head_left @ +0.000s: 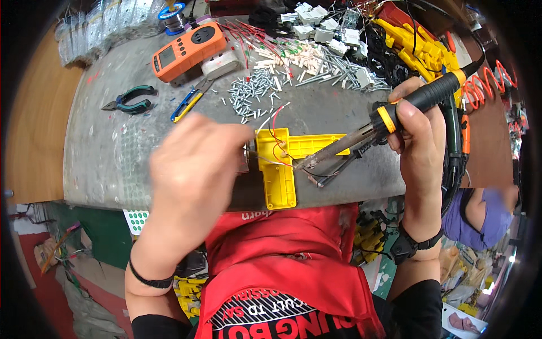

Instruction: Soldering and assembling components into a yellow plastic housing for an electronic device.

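My right hand [420, 127] is wrapped round the black and yellow handle of a soldering iron [350, 141]. Its metal barrel slants down to the left, and the tip reaches a yellow T-shaped plastic housing [279, 189] on the table. Red, black and white wires [275, 133] rise out of the housing. My left hand [195, 164], smeared by motion, is closed at the housing's left side. From its fingers a thin silvery wire [265, 160], seemingly solder, runs to the iron's tip. Whether tip and wire touch is too small to tell.
Beyond the housing lie piles of screws [251, 93], pale connectors and red wires. Farther left are an orange multimeter [189, 53], wire cutters [192, 101], pliers [132, 100] and a solder spool [174, 20]. Yellow housings [415, 48] are heaped at the far right. Another person [480, 217] is at right.
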### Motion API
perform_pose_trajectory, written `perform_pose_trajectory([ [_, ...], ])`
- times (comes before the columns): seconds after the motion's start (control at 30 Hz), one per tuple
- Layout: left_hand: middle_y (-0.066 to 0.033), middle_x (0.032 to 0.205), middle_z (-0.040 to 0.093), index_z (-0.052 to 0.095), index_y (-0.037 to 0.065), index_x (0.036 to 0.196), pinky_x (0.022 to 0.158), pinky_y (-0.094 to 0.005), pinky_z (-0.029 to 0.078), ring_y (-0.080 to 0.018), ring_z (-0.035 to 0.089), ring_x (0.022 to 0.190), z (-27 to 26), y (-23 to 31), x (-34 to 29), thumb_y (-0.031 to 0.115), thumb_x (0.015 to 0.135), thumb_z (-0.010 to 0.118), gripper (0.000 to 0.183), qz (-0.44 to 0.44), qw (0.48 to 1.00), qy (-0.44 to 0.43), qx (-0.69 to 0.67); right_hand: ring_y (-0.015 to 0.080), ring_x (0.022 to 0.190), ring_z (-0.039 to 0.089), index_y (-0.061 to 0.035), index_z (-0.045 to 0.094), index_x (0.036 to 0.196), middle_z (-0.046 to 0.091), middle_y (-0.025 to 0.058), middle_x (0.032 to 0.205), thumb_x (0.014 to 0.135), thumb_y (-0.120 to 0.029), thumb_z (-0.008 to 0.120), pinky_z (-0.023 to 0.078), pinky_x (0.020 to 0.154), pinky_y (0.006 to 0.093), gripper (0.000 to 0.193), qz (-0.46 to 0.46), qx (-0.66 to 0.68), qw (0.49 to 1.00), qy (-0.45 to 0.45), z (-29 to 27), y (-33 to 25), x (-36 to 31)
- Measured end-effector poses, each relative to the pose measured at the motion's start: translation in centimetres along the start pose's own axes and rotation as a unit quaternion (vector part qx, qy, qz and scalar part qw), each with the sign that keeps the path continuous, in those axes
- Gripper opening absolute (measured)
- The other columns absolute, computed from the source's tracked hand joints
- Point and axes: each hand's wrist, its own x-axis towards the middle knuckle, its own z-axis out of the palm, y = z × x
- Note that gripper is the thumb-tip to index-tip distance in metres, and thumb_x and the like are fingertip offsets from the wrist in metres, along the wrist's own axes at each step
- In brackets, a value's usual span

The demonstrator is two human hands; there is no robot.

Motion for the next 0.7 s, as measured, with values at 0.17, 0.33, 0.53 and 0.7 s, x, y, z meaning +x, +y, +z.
perform_pose_trajectory([
  [0.17, -0.0106, 0.087, 0.067, 0.068, 0.001, 0.091, 0.072, -0.0334, 0.05, -0.0253, 0.065, 0.08, -2.0, -5.0, -2.4, -0.01, 0.072, 0.071, 0.021, -0.079, 0.983, 0.006, 0.164, 0.0037, 0.052, 0.045, -0.0024, 0.058, 0.099, 0.055, 0.0006, 0.07, 0.091, -0.028, 0.061, 0.031, 0.046, 0.0194, 0.027, -0.004, 0.037, 0.999, -0.006, -0.3, 0.5, 0.3],
  [0.33, -0.0117, 0.096, 0.068, 0.069, 0.002, 0.095, 0.083, -0.035, 0.051, -0.0278, 0.066, 0.094, -0.1, -4.2, -2.0, -0.009, 0.068, 0.073, 0.03, -0.072, 0.991, -0.018, 0.107, 0.0031, 0.051, 0.044, -0.0026, 0.059, 0.097, 0.055, 0.0002, 0.069, 0.09, -0.028, 0.061, 0.03, 0.045, 0.0194, 0.026, -0.002, 0.029, 1.0, 0.007, -0.5, 1.0, 1.1],
  [0.53, -0.0092, 0.098, 0.068, 0.067, 0.004, 0.093, 0.082, -0.0415, 0.052, -0.0328, 0.062, 0.096, 2.8, -1.1, -0.5, 0.003, 0.053, 0.082, 0.043, 0.071, 0.996, -0.034, -0.029, 0.0028, 0.049, 0.042, -0.0039, 0.059, 0.095, 0.054, -0.0008, 0.068, 0.087, -0.029, 0.061, 0.028, 0.044, 0.0186, 0.027, -0.012, 0.025, 0.998, 0.048, -1.9, 0.1, 2.0],
  [0.7, -0.0081, 0.094, 0.065, 0.067, 0.007, 0.09, 0.079, -0.0403, 0.051, -0.0311, 0.063, 0.091, 4.8, -1.1, -1.0, 0.006, 0.057, 0.083, 0.037, 0.085, 0.992, -0.014, -0.087, 0.0038, 0.052, 0.046, -0.0031, 0.059, 0.103, 0.055, -0.0001, 0.072, 0.092, -0.024, 0.061, 0.033, 0.046, 0.0176, 0.024, -0.047, 0.047, 0.991, 0.115, -0.9, 0.4, 6.4],
])
